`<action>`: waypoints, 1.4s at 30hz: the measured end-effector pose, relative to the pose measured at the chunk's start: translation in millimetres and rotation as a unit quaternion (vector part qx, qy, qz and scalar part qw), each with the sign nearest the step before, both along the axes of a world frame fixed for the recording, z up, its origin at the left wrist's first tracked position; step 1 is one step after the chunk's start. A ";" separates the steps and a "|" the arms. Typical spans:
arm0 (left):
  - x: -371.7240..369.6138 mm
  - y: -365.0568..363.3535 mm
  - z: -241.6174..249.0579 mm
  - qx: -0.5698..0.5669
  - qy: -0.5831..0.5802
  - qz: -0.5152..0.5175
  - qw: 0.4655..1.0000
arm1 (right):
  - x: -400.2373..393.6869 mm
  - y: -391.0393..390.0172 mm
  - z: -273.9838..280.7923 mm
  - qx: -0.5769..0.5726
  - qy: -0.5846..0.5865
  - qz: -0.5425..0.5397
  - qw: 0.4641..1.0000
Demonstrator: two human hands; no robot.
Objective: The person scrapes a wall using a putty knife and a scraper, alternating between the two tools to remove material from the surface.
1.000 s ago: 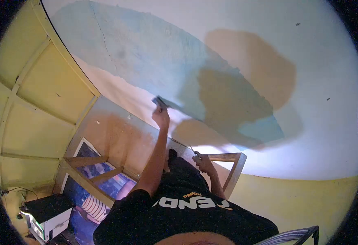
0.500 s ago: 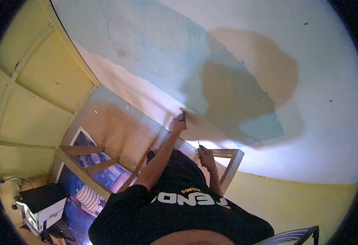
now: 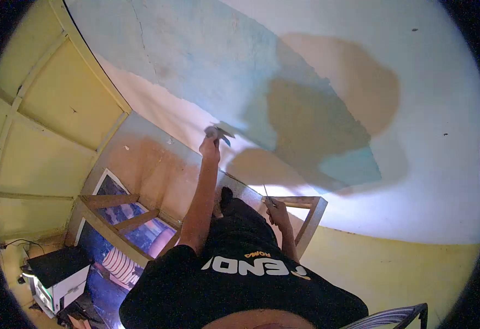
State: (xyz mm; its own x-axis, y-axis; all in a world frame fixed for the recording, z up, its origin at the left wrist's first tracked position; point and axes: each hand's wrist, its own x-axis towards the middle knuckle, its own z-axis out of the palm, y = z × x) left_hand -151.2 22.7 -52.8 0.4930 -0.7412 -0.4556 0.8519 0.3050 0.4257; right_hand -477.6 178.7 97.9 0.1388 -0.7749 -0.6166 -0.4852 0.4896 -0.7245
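Note:
My left hand (image 3: pixel 210 145) is raised to the wall, its fingers wrapped around a flat-bladed scraper (image 3: pixel 225 133). The scraper is slightly blurred, its blade close to the lower edge of a light blue patch (image 3: pixel 207 71) on the wall. Lower and to the right, my right hand (image 3: pixel 278 214) grips a thin tool, perhaps a putty knife, whose narrow blade (image 3: pixel 266 190) points up towards the wall. Its handle is mostly hidden by the fingers. Shadows fall across the blue patch and the white wall (image 3: pixel 426 98) around it.
Wooden frames stand on both sides of me, one at the left (image 3: pixel 108 233) and one at the right (image 3: pixel 314 219). A ledge (image 3: pixel 240 186) runs along the wall's foot. A black-and-white box (image 3: pixel 64 277) sits lower left; a metal rack (image 3: pixel 410 315) shows lower right.
My left hand has moved up and left along the wall with the scraper, whose blade now shows more broadly. My right hand stays nearly in place.

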 end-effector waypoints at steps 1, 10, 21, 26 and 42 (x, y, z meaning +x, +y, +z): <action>2.5 -5.2 13.9 -0.024 -0.005 0.019 1.000 | 0.7 0.0 -1.0 0.003 0.001 0.002 1.000; -23.3 -31.9 107.1 0.002 -0.263 0.162 0.951 | 4.1 -3.3 0.4 -0.023 -0.084 -0.079 0.993; -45.6 26.7 23.4 0.187 -0.260 -0.096 0.942 | 77.9 -55.8 27.6 -0.019 -0.197 -0.041 0.979; -17.5 60.9 11.4 0.189 -0.194 -0.105 0.957 | 123.4 -126.7 16.4 -0.012 -0.069 0.126 0.990; 32.4 74.4 51.4 0.131 -0.190 -0.094 0.969 | 252.1 -153.1 -3.9 0.038 -0.190 -0.038 0.980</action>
